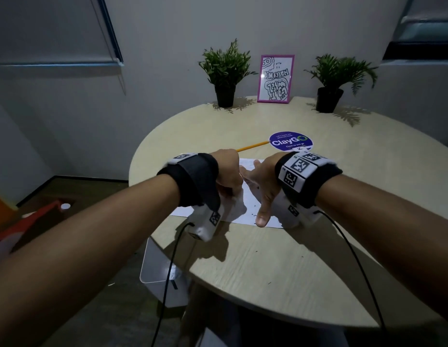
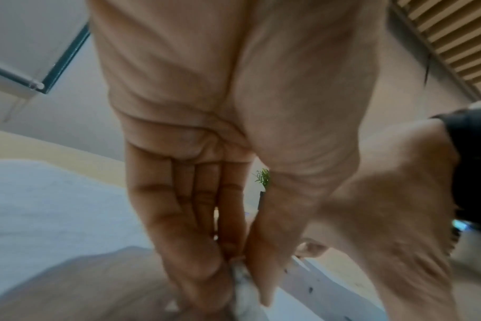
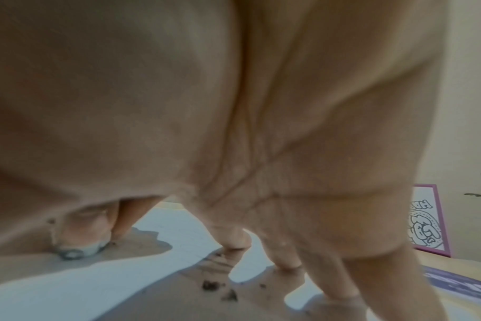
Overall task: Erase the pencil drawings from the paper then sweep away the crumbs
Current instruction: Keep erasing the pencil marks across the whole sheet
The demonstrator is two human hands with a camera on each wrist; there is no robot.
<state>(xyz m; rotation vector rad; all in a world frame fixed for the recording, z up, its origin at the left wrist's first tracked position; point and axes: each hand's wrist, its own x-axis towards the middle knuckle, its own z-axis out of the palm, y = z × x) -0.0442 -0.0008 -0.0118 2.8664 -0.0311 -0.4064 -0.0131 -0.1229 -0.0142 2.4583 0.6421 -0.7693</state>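
Note:
A white paper (image 1: 245, 211) lies on the round table (image 1: 268, 261). My left hand (image 1: 230, 189) is on its left part, fingers and thumb pinching a small white eraser (image 2: 242, 280) whose tip meets the sheet; the eraser (image 3: 77, 253) also shows in the right wrist view. Beside it my right hand (image 1: 260, 194) lies flat on the paper with fingers spread, its fingertips (image 3: 234, 243) pressing down. Dark eraser crumbs (image 3: 209, 284) lie on the sheet by those fingers, and a few crumbs (image 1: 254, 214) sit near the right thumb. Any drawing is hidden under the hands.
A yellow pencil (image 1: 251, 146) lies beyond the paper, pointing at a round blue ClayGo sticker (image 1: 290, 142). Two potted plants (image 1: 226, 71) (image 1: 335, 78) and a pink-framed picture (image 1: 276, 78) stand at the table's far edge. Cables hang from both wrists over the near edge.

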